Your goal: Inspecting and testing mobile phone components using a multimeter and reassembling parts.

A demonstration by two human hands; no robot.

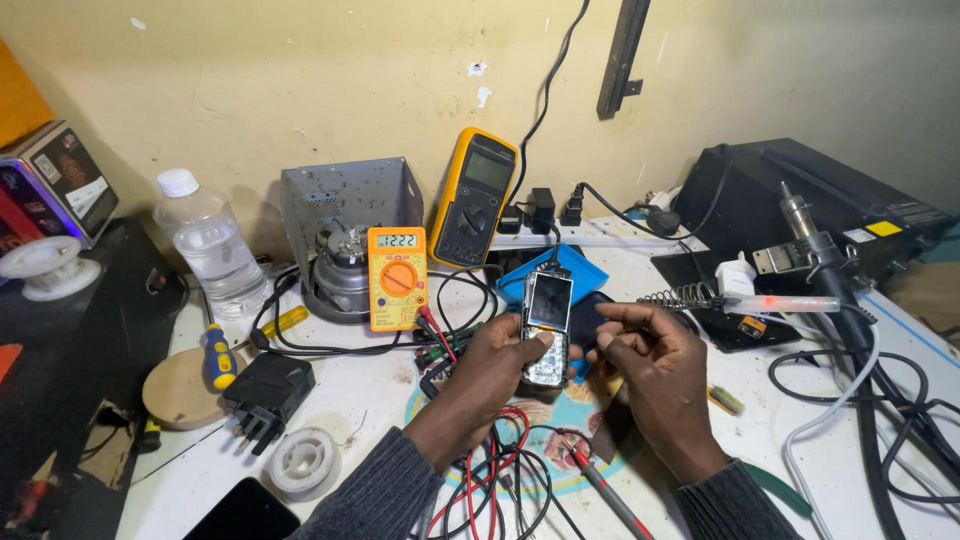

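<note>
Grey knit sleeves enter from the bottom edge, one forearm on each side of a tangle of red and black test leads (490, 490) and a red-tipped probe (600, 485) lying on the white bench (840, 470). Left hand (490, 365) grasps a small keypad phone (547, 327) from its left side, thumb laid across the lower keys, the phone upright with its pale screen facing the camera. Right hand (640, 350) sits just beside the phone's right edge, fingers curled and pinched together near it (whether they grip some small part I cannot tell). Phone is held above the bench centre, in front of a blue mat (585, 270). Behind the left hand stands a small orange multimeter (397, 277), display lit, leaning near a grey metal box (345, 195); a larger yellow multimeter (474, 197) leans on the wall. Far left: clear plastic water bottle (208, 240), yellow-and-blue screwdriver (217, 355), black plug adapter (265, 390), white solder spool (305, 462). Right side: soldering iron stand with coil (680, 296), black station box (800, 190), loose cables (880, 400).
</note>
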